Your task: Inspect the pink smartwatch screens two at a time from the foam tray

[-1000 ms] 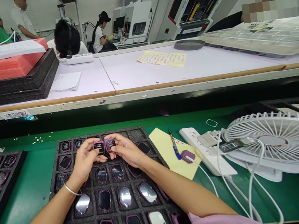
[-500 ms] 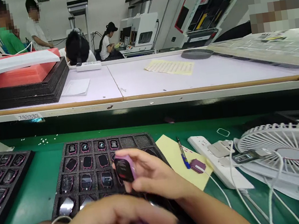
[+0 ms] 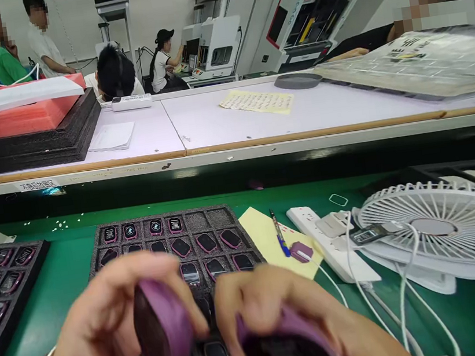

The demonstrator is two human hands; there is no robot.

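Observation:
My left hand (image 3: 95, 331) is closed around a purple smartwatch (image 3: 176, 326), tilted so that its dark face and purple side show. Beside it, my right hand (image 3: 279, 292) grips a second purple-framed smartwatch (image 3: 293, 354), its dark screen turned up towards me. Both hands are close to the camera and a little blurred. Beneath and beyond them lies a black foam tray (image 3: 196, 222) with rows of watches in square compartments. In its back row several watches have lit screens, and two compartments at the right hold nothing. The hands hide the tray's front part.
Another watch tray (image 3: 20, 294) lies at left. To the right are yellow paper (image 3: 253, 228), a pen (image 3: 279, 234), a small purple piece on a cable (image 3: 302, 251), a power strip (image 3: 334, 247) and a white fan (image 3: 437, 233). A raised shelf (image 3: 205, 132) crosses behind; people sit and stand beyond.
My right hand has drawn back from over the tray towards me with its watch, coming beside my left hand. My left hand has turned its watch more upright. The view has shifted slightly.

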